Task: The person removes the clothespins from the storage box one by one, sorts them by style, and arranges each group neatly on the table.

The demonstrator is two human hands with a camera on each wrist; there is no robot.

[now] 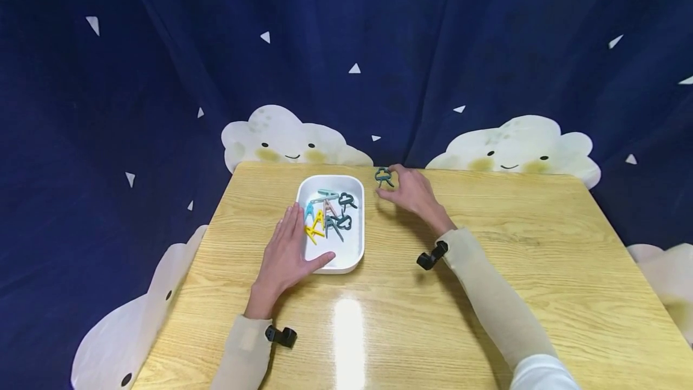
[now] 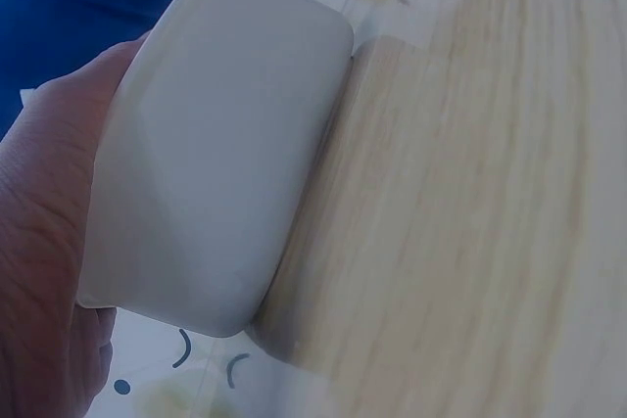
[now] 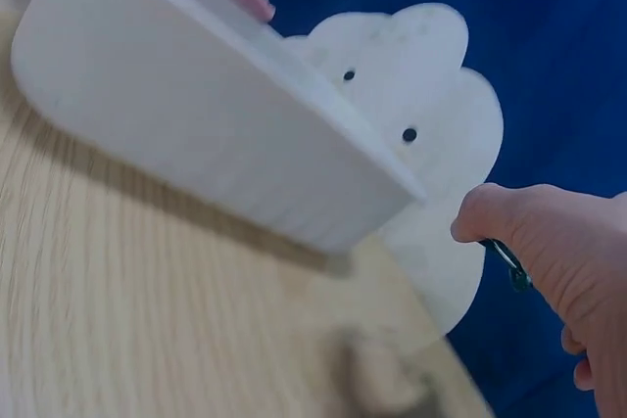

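A white plastic tray point(image 1: 354, 257) on the wooden table holds several small clips: yellow clothespins point(image 1: 314, 232), a blue one point(image 1: 309, 210), a pink one point(image 1: 329, 207), a pale green one point(image 1: 327, 194) and dark green cloud-shaped clips point(image 1: 346, 200). My left hand point(image 1: 287, 251) rests on the tray's left rim, fingers straight along the side and thumb over the near corner. Just right of the tray's far end, my right hand point(image 1: 409, 191) pinches a dark green cloud-shaped clip point(image 1: 383, 175) between thumb and fingers. In the right wrist view, the thumb mostly hides this clip point(image 3: 509, 263).
The wooden table point(image 1: 520, 281) ends at a dark blue curtain point(image 1: 335, 35) with white triangles and smiling clouds, close behind the right hand. Black straps with small mounts point(image 1: 433, 256) sit on both wrists. A bright light reflection lies on the near tabletop.
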